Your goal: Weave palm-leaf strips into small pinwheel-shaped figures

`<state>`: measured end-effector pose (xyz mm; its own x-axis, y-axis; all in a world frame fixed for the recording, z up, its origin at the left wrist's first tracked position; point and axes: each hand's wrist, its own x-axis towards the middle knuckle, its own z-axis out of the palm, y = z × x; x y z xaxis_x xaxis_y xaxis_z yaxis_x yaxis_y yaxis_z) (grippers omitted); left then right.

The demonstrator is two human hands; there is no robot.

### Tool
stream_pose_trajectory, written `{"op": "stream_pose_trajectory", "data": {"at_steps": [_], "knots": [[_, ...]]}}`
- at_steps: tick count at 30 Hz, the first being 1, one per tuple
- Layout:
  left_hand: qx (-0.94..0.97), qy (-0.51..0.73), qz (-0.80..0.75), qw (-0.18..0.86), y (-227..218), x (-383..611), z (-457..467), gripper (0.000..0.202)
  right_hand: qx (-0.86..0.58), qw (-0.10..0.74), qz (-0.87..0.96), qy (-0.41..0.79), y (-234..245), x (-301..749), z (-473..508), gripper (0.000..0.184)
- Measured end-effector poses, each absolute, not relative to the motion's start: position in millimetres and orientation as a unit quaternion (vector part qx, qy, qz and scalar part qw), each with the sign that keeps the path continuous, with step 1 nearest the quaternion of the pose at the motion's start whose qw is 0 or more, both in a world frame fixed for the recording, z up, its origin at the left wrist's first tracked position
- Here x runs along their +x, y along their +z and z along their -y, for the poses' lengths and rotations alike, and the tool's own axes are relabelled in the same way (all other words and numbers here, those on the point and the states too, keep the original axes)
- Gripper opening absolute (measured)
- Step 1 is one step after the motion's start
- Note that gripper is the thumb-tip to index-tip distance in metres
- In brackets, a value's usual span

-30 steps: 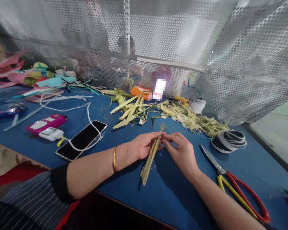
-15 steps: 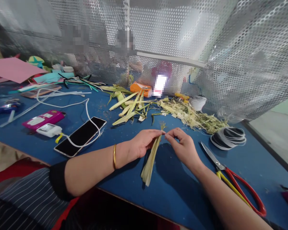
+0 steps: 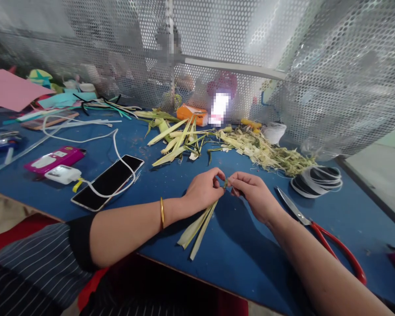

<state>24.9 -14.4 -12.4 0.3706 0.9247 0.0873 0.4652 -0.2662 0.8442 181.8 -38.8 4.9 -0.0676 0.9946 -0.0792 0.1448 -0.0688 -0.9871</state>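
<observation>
My left hand (image 3: 202, 192) is closed around the top of a small bundle of pale green leaf strips (image 3: 197, 227), which slant down toward the near table edge. My right hand (image 3: 255, 193) pinches the same top end from the right, fingertips meeting those of the left hand. A gold bangle sits on my left wrist. Both hands hover just above the blue table (image 3: 243, 250).
Red-handled scissors (image 3: 319, 235) lie right of my right hand, a black-and-white coil (image 3: 317, 181) beyond them. Piles of leaf strips (image 3: 177, 142) and shredded trimmings (image 3: 266, 156) lie behind. A phone (image 3: 108, 181) with white cable and power bank sits left. A perforated metal screen (image 3: 283, 66) backs the table.
The leaf bundle has tilted, its lower end swinging left. Both hands have closed in tighter on its top end, which no longer sticks up above the fingers.
</observation>
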Motion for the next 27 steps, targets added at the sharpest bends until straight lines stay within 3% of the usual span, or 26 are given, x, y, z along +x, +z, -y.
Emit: {"op": "stream_pose_trajectory", "data": {"at_steps": [5, 10, 13, 19, 27], "knots": [[0.737, 0.314, -0.484, 0.352, -11.4, 24.8, 14.9, 0.028, -0.531, 0.427, 0.516, 0.519, 5.3, 181.2, 37.8, 0.021], [0.764, 0.3, -0.469, 0.326, -10.9, 25.2, 13.3, 0.011, -0.534, 0.422, 0.527, 0.51, 5.6, 180.1, 38.8, 0.021], [0.769, 0.29, -0.466, 0.328, -10.1, 24.1, 12.1, 0.01, -0.53, 0.42, 0.552, 0.488, 4.5, 181.7, 37.6, 0.022], [0.765, 0.26, -0.494, 0.32, -8.1, 21.9, 7.4, 0.011, -0.587, 0.387, 0.62, 0.348, -3.3, 191.8, 30.5, 0.026], [0.775, 0.244, -0.498, 0.305, -7.5, 22.2, 7.1, 0.011, -0.593, 0.275, 0.732, 0.192, -10.3, 191.2, 30.1, 0.014]]}}
